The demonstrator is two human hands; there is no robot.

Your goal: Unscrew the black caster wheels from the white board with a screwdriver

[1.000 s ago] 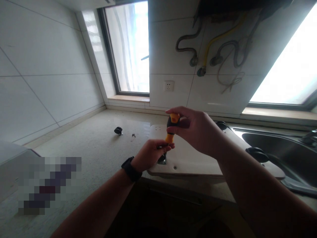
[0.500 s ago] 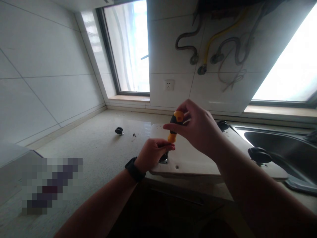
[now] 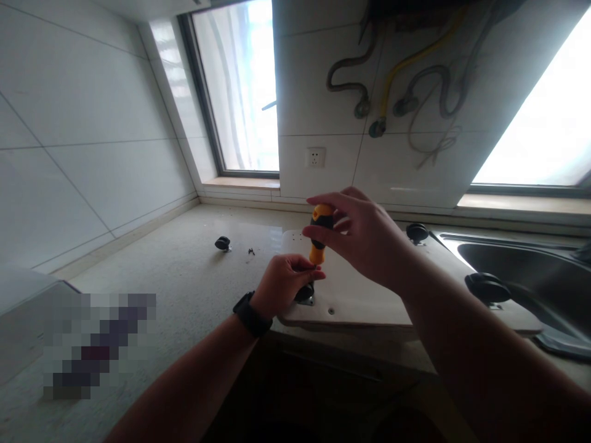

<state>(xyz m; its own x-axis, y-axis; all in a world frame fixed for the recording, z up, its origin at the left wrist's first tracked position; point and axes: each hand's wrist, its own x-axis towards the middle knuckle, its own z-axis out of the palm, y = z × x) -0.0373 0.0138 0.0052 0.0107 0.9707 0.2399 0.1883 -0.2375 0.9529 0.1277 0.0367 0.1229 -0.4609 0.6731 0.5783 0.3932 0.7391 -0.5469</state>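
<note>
My right hand (image 3: 357, 231) grips the handle of a yellow and black screwdriver (image 3: 319, 237), which stands nearly upright with its shaft down. Just under the handle, thumb and fingers of my left hand (image 3: 289, 280) are pinched around the shaft; the tip and any screw there are hidden. Below my left fingers, a black caster (image 3: 305, 292) with a metal plate is partly covered, sitting at the near left corner of a white board (image 3: 364, 301). Two more casters, one at the far right (image 3: 417, 232) and another at the near right (image 3: 487, 288), sit on the board.
On the speckled counter (image 3: 184, 277) lie a loose caster (image 3: 223, 243) and several small dark screws (image 3: 251, 251). A steel sink (image 3: 517, 264) adjoins the board's right end. Behind are a wall socket (image 3: 316, 157) and hoses (image 3: 392, 74). A blurred-out patch (image 3: 101, 344) covers something at left.
The screwdriver has gone from leaning right to nearly upright, its handle top shifting left. My right fingers have stretched further over its top. My left hand stays almost in place.
</note>
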